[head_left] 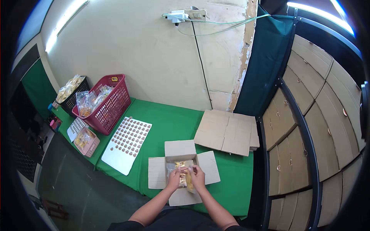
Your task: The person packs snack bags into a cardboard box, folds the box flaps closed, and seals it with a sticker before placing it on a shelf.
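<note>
An open cardboard box [181, 149] with its flaps spread sits on the green table [169, 123] in front of me. Both hands are over the box's opening. My left hand [174, 178] and my right hand [197, 176] together grip a clear plastic bag [185, 173] of small golden pieces, held at the box's mouth. More of the plastic and golden pieces show inside the box behind my fingers.
A white sheet [126, 143] covered with rows of small round pieces lies left of the box. A red basket [106, 104] and a black basket [73, 94] hold bagged items at far left, with a small pink tray [87, 141]. Flat cardboard [227, 131] is stacked right. Boxes fill the shelves [308, 115].
</note>
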The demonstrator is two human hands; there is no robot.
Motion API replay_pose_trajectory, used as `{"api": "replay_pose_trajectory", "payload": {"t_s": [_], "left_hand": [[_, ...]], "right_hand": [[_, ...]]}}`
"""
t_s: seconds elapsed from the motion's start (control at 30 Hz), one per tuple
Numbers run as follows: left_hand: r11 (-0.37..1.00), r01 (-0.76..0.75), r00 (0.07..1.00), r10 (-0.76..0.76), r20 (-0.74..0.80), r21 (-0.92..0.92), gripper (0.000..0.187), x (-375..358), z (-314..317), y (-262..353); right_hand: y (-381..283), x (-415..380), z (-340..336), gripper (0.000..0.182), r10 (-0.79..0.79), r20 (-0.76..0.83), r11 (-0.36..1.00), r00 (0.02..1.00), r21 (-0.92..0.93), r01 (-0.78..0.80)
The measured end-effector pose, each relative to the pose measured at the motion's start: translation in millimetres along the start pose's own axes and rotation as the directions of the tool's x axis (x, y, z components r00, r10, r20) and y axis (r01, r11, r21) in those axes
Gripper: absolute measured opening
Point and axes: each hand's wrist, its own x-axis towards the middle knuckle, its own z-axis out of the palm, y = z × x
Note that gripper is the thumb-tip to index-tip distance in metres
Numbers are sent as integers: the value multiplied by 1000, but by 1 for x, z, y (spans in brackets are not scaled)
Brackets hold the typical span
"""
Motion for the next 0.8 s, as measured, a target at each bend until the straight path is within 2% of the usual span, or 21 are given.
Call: {"api": "replay_pose_trajectory", "payload": {"t_s": [0.03,0.07,0.1,0.13,0.2,0.27,0.3,0.33,0.4,0.5,0.63,0.7,0.73,0.77,0.8], "left_hand": [[1000,-3,1000,3,4,2,23,2,0,-3],[993,-78,983,91,-160,86,23,5,1,-7],[975,-136,931,187,-314,178,23,7,1,-10],[975,-139,930,189,-317,175,23,8,-2,-12],[995,68,987,-79,-142,-79,25,7,-7,-13],[994,97,987,-102,-122,-46,24,7,-7,-11],[992,125,987,-126,-103,-9,22,8,-7,-8],[992,125,986,-126,-106,-12,22,10,-12,-3],[963,39,999,-41,1,266,22,15,-27,8],[974,42,997,-55,51,223,24,25,-44,7],[979,31,997,-45,65,203,25,33,-53,7],[841,45,997,-3,-79,540,24,30,-49,16],[842,42,997,-2,-74,537,24,32,-50,19],[886,71,993,-20,-115,459,25,35,-50,22],[922,98,987,-42,-154,374,27,38,-50,27]], "right_hand": [[4,5,-4,18,98,50,989,994,108,-103],[8,7,-4,13,81,52,964,995,249,-92],[8,7,-4,13,79,52,965,996,248,-89],[7,8,-3,13,114,94,938,989,317,-138],[10,7,0,12,148,142,906,979,377,-192],[18,8,5,11,116,50,978,992,169,-123],[18,9,5,11,116,54,979,992,165,-123],[18,10,3,11,133,69,972,989,186,-143],[15,11,1,12,143,95,963,985,215,-161],[6,14,3,12,202,117,958,972,185,-221],[8,19,11,15,209,97,962,973,158,-222],[9,19,15,21,62,-101,994,993,-80,-70],[-6,13,16,21,59,-106,994,993,-84,-68],[-22,5,17,27,-167,-114,916,979,-385,111],[-34,2,19,34,-377,-53,718,925,-648,256]]}}
